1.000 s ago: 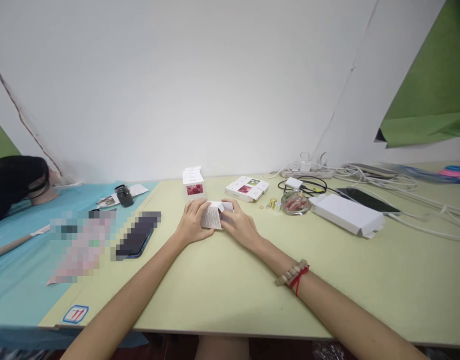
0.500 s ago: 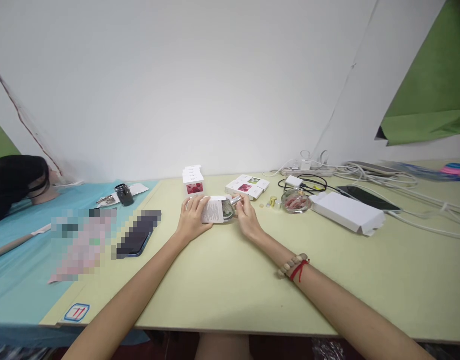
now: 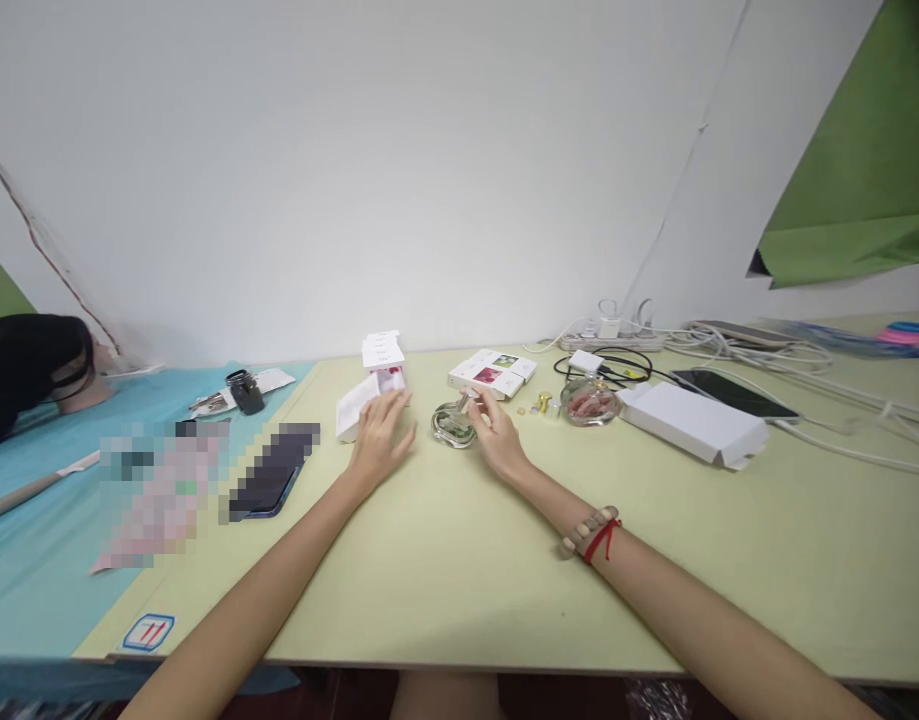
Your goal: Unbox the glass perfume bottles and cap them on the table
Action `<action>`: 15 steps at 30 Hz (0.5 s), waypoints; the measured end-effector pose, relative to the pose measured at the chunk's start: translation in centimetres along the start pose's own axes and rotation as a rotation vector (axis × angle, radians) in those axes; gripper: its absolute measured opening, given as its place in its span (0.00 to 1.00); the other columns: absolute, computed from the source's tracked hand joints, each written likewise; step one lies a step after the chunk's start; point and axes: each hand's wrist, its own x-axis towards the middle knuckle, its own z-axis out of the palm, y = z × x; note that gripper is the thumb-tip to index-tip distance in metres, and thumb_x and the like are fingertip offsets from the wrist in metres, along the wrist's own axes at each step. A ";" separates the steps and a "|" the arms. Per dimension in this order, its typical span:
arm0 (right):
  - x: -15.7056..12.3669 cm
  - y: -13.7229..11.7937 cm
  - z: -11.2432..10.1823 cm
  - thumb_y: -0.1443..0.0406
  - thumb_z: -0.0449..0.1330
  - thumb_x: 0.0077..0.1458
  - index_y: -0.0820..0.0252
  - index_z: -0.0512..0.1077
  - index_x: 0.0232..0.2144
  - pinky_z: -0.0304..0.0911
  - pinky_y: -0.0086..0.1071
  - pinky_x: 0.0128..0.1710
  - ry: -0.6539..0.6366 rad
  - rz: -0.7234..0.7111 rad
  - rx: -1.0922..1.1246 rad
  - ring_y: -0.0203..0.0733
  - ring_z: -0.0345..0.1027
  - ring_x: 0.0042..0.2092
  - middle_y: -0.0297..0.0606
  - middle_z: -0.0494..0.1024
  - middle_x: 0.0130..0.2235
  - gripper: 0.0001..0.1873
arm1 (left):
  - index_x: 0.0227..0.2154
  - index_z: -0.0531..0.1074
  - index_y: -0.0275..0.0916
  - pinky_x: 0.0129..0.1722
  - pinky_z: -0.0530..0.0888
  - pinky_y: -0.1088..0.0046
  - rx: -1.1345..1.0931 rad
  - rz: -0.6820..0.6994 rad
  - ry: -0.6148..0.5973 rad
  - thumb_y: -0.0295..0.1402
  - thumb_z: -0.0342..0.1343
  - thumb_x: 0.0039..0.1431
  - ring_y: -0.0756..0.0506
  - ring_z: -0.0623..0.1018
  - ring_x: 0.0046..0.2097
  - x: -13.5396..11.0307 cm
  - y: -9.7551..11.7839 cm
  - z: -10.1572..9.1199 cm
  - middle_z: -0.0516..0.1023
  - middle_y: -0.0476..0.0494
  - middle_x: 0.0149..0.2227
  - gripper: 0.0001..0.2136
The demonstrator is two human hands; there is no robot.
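Note:
My right hand [image 3: 498, 440] pinches the silvery neck of a clear, rounded glass bottle [image 3: 451, 428] with greenish contents, low over the table. To the left, my left hand [image 3: 380, 438] has its fingers spread, and some of them lie over an opened white box [image 3: 349, 412]. Whether they touch that box cannot be made out. Behind it stands a row of small white boxes [image 3: 382, 350], partly hidden. Flat white boxes with red and green pictures [image 3: 492, 372] lie beyond the bottle.
On the right are a second glass bottle [image 3: 590, 402] with pinkish contents, small gold caps [image 3: 543, 402], a long white box [image 3: 695, 425], a tablet [image 3: 733, 394] and cables. A phone [image 3: 279, 478], a dark jar [image 3: 244, 392] and a mannequin head [image 3: 76, 385] are at left.
The glass bottle has come out of the white box. My left hand has moved slightly left and opened from the box, which now lies further left. My right hand keeps the bottle's neck.

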 end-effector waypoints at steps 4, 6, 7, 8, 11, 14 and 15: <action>-1.1 -2.4 0.1 0.57 0.48 0.54 0.52 0.65 0.44 0.62 0.32 0.38 -0.072 -0.120 -0.048 0.39 0.65 0.44 0.35 0.70 0.46 0.16 | 0.53 0.55 0.41 0.53 0.58 0.63 -0.113 0.087 -0.132 0.39 0.50 0.55 0.43 0.63 0.55 0.1 1.7 0.1 0.65 0.40 0.52 0.23; -1.8 -3.5 0.2 0.57 0.51 0.53 0.52 0.67 0.39 0.61 0.31 0.40 -0.111 -0.189 -0.093 0.38 0.65 0.43 0.34 0.71 0.42 0.13 | 0.51 0.58 0.42 0.52 0.59 0.64 -0.154 0.108 -0.180 0.38 0.49 0.56 0.45 0.67 0.51 0.0 2.0 0.3 0.69 0.43 0.48 0.19; -2.0 -3.9 0.3 0.57 0.51 0.54 0.53 0.68 0.37 0.61 0.30 0.40 -0.127 -0.214 -0.106 0.37 0.65 0.42 0.34 0.71 0.41 0.11 | 0.49 0.60 0.43 0.51 0.60 0.64 -0.171 0.118 -0.209 0.37 0.48 0.57 0.46 0.69 0.49 0.0 2.0 0.4 0.71 0.44 0.46 0.16; -2.2 -4.2 0.5 0.58 0.50 0.54 0.53 0.69 0.35 0.61 0.30 0.40 -0.136 -0.229 -0.110 0.37 0.66 0.41 0.34 0.71 0.40 0.11 | 0.47 0.61 0.43 0.49 0.61 0.64 -0.184 0.125 -0.235 0.36 0.48 0.57 0.46 0.70 0.46 0.0 2.0 0.5 0.72 0.45 0.43 0.15; -2.2 -4.3 0.8 0.57 0.50 0.54 0.54 0.69 0.33 0.61 0.29 0.40 -0.103 -0.209 -0.075 0.35 0.66 0.40 0.34 0.71 0.38 0.11 | 0.46 0.62 0.42 0.47 0.62 0.64 -0.202 0.124 -0.250 0.35 0.48 0.57 0.45 0.71 0.44 -0.1 2.0 0.5 0.73 0.45 0.41 0.13; -1.6 -3.6 1.1 0.54 0.56 0.48 0.55 0.70 0.33 0.62 0.32 0.40 -0.014 -0.140 -0.021 0.37 0.66 0.40 0.35 0.72 0.37 0.13 | 0.43 0.64 0.41 0.45 0.63 0.65 -0.225 0.087 -0.205 0.36 0.48 0.57 0.46 0.71 0.43 0.0 2.1 0.5 0.73 0.45 0.39 0.11; -1.4 -3.3 1.2 0.54 0.58 0.45 0.56 0.70 0.32 0.62 0.33 0.40 0.009 -0.115 -0.003 0.38 0.67 0.39 0.35 0.73 0.36 0.14 | 0.42 0.64 0.41 0.44 0.63 0.65 -0.235 0.074 -0.200 0.36 0.48 0.57 0.46 0.71 0.42 0.0 2.2 0.4 0.74 0.45 0.39 0.11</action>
